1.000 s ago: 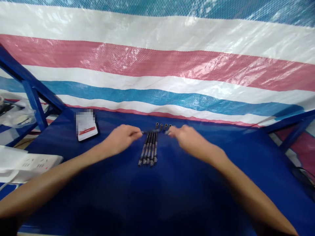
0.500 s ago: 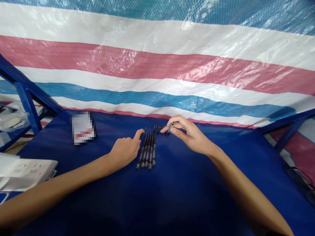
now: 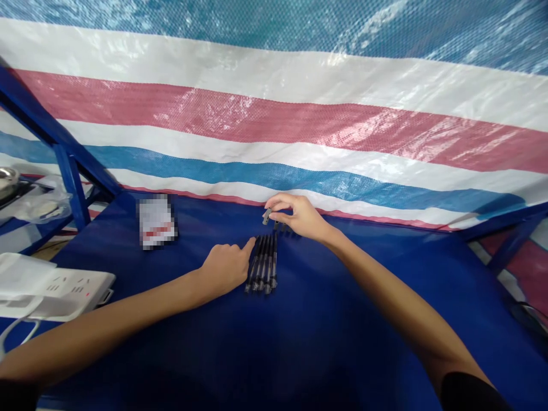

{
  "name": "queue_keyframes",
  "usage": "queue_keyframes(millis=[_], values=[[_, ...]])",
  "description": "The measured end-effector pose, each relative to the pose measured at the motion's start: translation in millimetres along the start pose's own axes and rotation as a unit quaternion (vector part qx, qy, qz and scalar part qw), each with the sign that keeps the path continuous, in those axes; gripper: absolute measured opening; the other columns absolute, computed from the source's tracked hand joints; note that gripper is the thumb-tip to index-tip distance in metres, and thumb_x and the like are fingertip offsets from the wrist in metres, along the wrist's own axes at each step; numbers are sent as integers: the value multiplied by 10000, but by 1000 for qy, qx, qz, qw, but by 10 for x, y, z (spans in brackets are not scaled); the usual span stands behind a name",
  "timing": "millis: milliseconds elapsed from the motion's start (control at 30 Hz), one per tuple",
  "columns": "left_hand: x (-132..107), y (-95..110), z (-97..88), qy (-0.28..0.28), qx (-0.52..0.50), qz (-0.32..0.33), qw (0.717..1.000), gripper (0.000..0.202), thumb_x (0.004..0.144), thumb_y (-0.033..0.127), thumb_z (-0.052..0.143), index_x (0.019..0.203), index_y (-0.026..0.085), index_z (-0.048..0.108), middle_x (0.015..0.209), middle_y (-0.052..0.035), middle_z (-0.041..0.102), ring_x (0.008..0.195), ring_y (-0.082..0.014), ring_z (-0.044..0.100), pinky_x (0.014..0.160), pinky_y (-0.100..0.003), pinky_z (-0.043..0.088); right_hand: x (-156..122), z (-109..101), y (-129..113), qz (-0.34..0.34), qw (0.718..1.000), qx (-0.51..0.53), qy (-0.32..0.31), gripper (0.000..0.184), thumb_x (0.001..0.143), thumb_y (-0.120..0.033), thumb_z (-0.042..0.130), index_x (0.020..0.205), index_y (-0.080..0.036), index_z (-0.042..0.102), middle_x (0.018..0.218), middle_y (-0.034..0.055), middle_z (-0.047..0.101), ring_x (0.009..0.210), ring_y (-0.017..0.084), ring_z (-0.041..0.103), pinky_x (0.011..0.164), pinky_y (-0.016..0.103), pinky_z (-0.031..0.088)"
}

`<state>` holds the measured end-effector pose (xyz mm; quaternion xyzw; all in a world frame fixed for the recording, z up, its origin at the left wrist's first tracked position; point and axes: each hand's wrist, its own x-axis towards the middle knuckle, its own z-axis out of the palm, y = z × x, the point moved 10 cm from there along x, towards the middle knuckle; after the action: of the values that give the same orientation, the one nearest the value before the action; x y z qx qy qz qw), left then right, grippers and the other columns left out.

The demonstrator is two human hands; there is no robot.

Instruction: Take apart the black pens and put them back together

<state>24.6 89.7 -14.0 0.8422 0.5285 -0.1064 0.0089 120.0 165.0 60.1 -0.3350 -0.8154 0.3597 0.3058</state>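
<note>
Several thin black pens [image 3: 263, 264] lie side by side on the blue table cover [image 3: 299, 331]. My left hand [image 3: 226, 267] rests just left of them, fingers curled, index finger touching the top of the leftmost pen. My right hand [image 3: 297, 215] hovers behind the row and pinches a small grey pen cap [image 3: 266, 216] between thumb and forefinger. A few more caps [image 3: 283, 227] stand on the cover under that hand, partly hidden by it.
A phone [image 3: 157, 221] lies at the back left of the cover. A white power strip [image 3: 51, 286] sits at the left edge. A blue metal frame [image 3: 68, 174] rises on the left, and a striped tarp [image 3: 299, 120] forms the back wall.
My right hand lifted a cap and carried it left over the pen tops. My left hand put its pen down with the row and now rests beside it.
</note>
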Motion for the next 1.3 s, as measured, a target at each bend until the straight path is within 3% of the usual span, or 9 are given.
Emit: queue_keyframes(millis=[167, 367, 633, 800, 867, 933, 1000, 1133, 1300], values=[[-11, 34, 14, -5, 5, 10, 1000, 567, 876, 194, 339, 1433, 88, 338, 750, -156, 696, 720, -286, 686, 610, -339, 486, 89, 48, 3, -44, 989, -142, -7, 109, 813, -100, 575, 888, -154, 633, 923, 57, 686, 869, 171, 631, 815, 292, 445], [0, 35, 33, -15, 8, 7, 1000, 541, 865, 188, 344, 1388, 70, 416, 771, -168, 700, 728, -276, 685, 610, -330, 489, 174, 305, 157, -45, 939, -332, -76, 136, 791, -59, 585, 875, -144, 650, 881, 64, 686, 858, 197, 596, 822, 307, 364], [4, 40, 36, -13, -7, 6, 1000, 498, 914, 218, 306, 1367, 64, 443, 809, -195, 697, 750, -304, 692, 611, -362, 514, 191, 412, 234, -28, 916, -387, -107, 153, 779, -62, 589, 897, -141, 646, 883, 88, 685, 868, 219, 596, 806, 321, 345], [5, 61, 55, -11, -24, 10, 1000, 501, 941, 279, 301, 1395, 93, 404, 778, -175, 687, 742, -284, 687, 637, -352, 519, 20, 189, -77, -66, 936, -345, -18, 225, 807, -46, 500, 962, -148, 627, 973, 87, 680, 947, 222, 576, 856, 333, 345], [8, 68, 55, -4, -34, 11, 999, 503, 943, 282, 296, 1405, 106, 390, 760, -157, 683, 730, -272, 684, 640, -343, 516, -149, 45, -139, -38, 951, -303, 50, 183, 842, -99, 474, 940, -155, 618, 897, 73, 674, 866, 202, 583, 797, 308, 370], [13, 92, 54, 2, -52, 21, 998, 503, 947, 288, 285, 1411, 124, 383, 735, -130, 677, 711, -260, 677, 639, -340, 512, -363, 7, -38, 39, 956, -279, 80, 164, 880, -170, 454, 929, -170, 611, 777, 42, 651, 704, 168, 568, 669, 273, 367], [20, 138, 55, 7, -78, 42, 996, 503, 948, 298, 290, 1415, 134, 376, 719, -104, 673, 695, -248, 668, 642, -338, 507, -575, 140, 118, 102, 953, -282, 48, 151, 868, -189, 483, 950, -175, 608, 702, 21, 633, 634, 155, 551, 621, 264, 342], [42, 253, 44, 19, -137, 83, 987, 499, 944, 301, 330, 1411, 132, 380, 763, -80, 684, 696, -210, 656, 654, -304, 495, -853, 386, 355, 161, 937, -309, -6, 240, 875, -213, 483, 1094, -171, 574, 762, 46, 658, 671, 173, 574, 578, 263, 293], [110, 404, -43, 35, -136, 112, 984, 513, 932, 268, 343, 1436, 175, 326, 823, -70, 692, 729, -212, 661, 654, -308, 494, -911, 315, 446, 200, 928, -315, 18, 179, 853, -202, 476, 980, -185, 600, 744, 41, 663, 681, 189, 593, 564, 268, 275]])
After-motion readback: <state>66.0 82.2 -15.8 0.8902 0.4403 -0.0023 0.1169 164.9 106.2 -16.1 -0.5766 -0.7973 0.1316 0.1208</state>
